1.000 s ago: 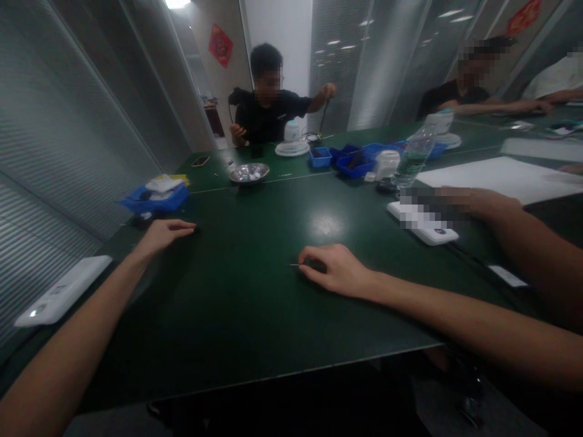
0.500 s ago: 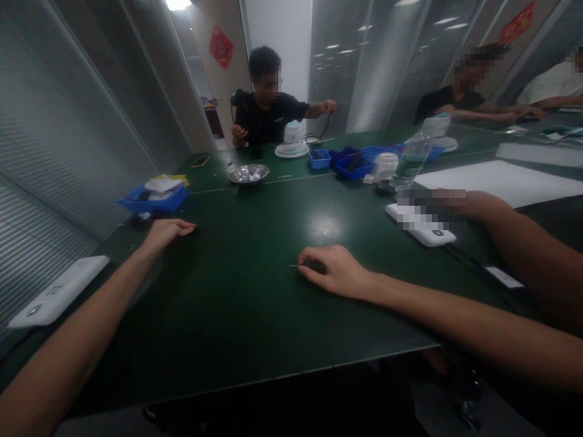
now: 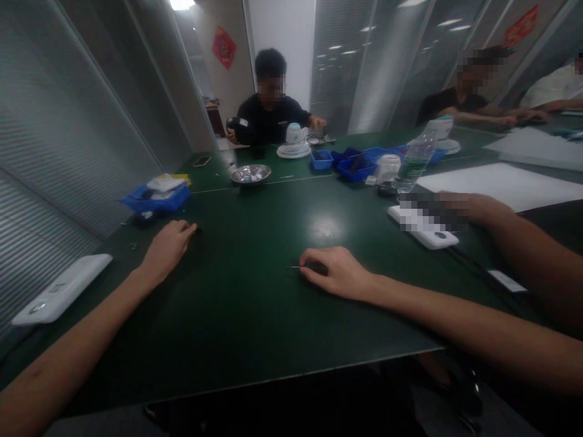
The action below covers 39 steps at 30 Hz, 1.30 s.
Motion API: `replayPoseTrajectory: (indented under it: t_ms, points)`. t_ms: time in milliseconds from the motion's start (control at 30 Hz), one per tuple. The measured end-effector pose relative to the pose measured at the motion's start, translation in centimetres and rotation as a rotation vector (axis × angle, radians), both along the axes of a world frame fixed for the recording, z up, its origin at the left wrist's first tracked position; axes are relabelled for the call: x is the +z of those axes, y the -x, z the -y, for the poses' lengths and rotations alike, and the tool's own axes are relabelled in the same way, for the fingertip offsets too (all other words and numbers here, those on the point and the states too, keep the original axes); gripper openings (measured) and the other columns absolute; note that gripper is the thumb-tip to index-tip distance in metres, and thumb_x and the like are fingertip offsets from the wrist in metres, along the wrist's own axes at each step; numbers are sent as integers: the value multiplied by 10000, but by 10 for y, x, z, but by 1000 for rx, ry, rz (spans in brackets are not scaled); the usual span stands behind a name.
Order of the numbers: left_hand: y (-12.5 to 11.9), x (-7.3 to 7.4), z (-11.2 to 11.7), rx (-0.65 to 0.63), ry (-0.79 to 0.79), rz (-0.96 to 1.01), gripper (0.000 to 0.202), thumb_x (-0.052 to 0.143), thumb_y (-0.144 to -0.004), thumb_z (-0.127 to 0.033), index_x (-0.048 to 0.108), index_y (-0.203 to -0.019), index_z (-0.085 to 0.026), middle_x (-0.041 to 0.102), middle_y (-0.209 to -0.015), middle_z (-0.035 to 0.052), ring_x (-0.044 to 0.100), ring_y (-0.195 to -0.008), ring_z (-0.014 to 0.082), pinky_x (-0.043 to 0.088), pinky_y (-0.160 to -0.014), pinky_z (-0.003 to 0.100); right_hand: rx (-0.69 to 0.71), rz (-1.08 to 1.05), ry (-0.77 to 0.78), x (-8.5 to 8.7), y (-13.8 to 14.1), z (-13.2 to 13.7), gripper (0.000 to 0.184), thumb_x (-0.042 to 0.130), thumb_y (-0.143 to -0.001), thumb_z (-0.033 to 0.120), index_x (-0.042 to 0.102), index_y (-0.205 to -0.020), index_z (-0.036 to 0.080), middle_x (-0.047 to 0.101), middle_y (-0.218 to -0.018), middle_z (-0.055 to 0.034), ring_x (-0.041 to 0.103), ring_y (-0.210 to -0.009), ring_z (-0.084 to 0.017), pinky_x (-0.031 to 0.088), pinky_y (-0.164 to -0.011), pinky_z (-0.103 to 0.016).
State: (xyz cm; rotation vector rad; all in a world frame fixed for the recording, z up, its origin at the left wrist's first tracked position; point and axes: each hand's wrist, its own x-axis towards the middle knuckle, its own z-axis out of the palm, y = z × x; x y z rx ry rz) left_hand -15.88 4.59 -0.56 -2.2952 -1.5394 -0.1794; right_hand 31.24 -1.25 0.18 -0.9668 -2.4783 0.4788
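My right hand [image 3: 337, 273] rests on the green table [image 3: 255, 303], thumb and forefinger pinched on a thin, pale, needle-like piece [image 3: 295, 267] that points left. Its exact kind is too small to make out. Farther left, my left hand [image 3: 168, 246] lies low over the table with its fingers drawn together. A tiny dark spot [image 3: 199, 229] shows at its fingertips; whether it is a held object or a shadow I cannot tell. The blue tray [image 3: 175, 200] with white and yellow packets is just beyond this hand.
A metal bowl [image 3: 250, 175] with small pieces stands ahead. White devices [image 3: 64, 288] lie on both sides. To the right are a plastic bottle [image 3: 416, 158], blue bins [image 3: 355, 169] and a neighbour's arm [image 3: 514, 237]. A person [image 3: 271, 109] sits opposite, handling a dark object.
My left hand has turned, its back now more upward and its fingers more curled. My right hand keeps its pinch in place. The person opposite has lowered a raised hand toward the table.
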Motion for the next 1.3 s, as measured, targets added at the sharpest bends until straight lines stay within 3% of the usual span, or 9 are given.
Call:
replayPoseTrajectory:
  t_ms: [267, 400, 600, 733, 933, 1067, 1167, 1300]
  points:
    - [1, 4, -3, 78, -36, -24, 408, 380, -1026, -337, 736, -1105, -154, 696, -1073, 166, 635, -953, 323, 501, -836, 453, 11, -2, 1, 0, -1, -1, 175, 606, -999, 342, 674, -1094, 212, 702, -868, -3, 594, -673, -126, 388, -652, -257]
    - [14, 0, -11, 22, -9, 149, 384, 444, -1016, -419, 714, -1100, -160, 689, -1207, 168, 625, -1136, 329, 499, -942, 448, 17, 4, 6, 1, -1, -1, 175, 599, -1006, 338, 670, -1104, 212, 697, -857, 1, 588, -666, -125, 384, -645, -258]
    - [21, -2, -15, 15, 138, 394, 419, 526, -985, -534, 709, -1126, -185, 734, -1151, 136, 695, -1029, 317, 534, -909, 455, 4, -3, -9, -1, 0, -1, 187, 618, -998, 350, 678, -1111, 213, 716, -920, -17, 618, -705, -137, 399, -656, -267]
    - [-16, 5, -5, -80, 208, 479, 388, 552, -991, -518, 712, -1138, -197, 729, -1168, 114, 694, -1057, 288, 549, -930, 442, 0, 3, -8, -2, 0, -3, 203, 622, -1001, 366, 669, -1136, 221, 724, -1012, -30, 648, -760, -153, 432, -688, -280]
    - [-123, 10, 18, -340, 398, 598, 217, 599, -996, -368, 712, -1038, -188, 711, -1139, 87, 682, -998, 225, 563, -866, 377, 5, -50, -9, -2, -1, -2, 209, 627, -990, 352, 661, -1141, 211, 721, -1049, -44, 660, -836, -172, 468, -743, -294]
    - [-186, 7, 39, -457, 525, 674, 154, 635, -984, -313, 698, -1069, -201, 704, -1081, 60, 661, -929, 192, 544, -791, 326, -31, -105, 19, 2, -3, 0, 183, 619, -968, 303, 675, -1100, 189, 719, -936, -30, 630, -734, -147, 447, -683, -269]
    - [-207, 5, 51, -447, 525, 742, 241, 653, -966, -268, 667, -1200, -216, 693, -1099, 54, 651, -928, 188, 532, -776, 317, -70, -105, 37, 5, -3, 3, 164, 619, -942, 279, 693, -1050, 180, 703, -831, -13, 596, -654, -130, 414, -638, -258]
    - [-208, 6, 57, -438, 523, 751, 392, 660, -941, -209, 627, -1330, -240, 680, -1145, 55, 647, -993, 203, 532, -831, 333, -70, -101, 52, 6, -3, 3, 133, 623, -919, 253, 700, -1000, 182, 670, -755, 9, 563, -615, -117, 383, -618, -253]
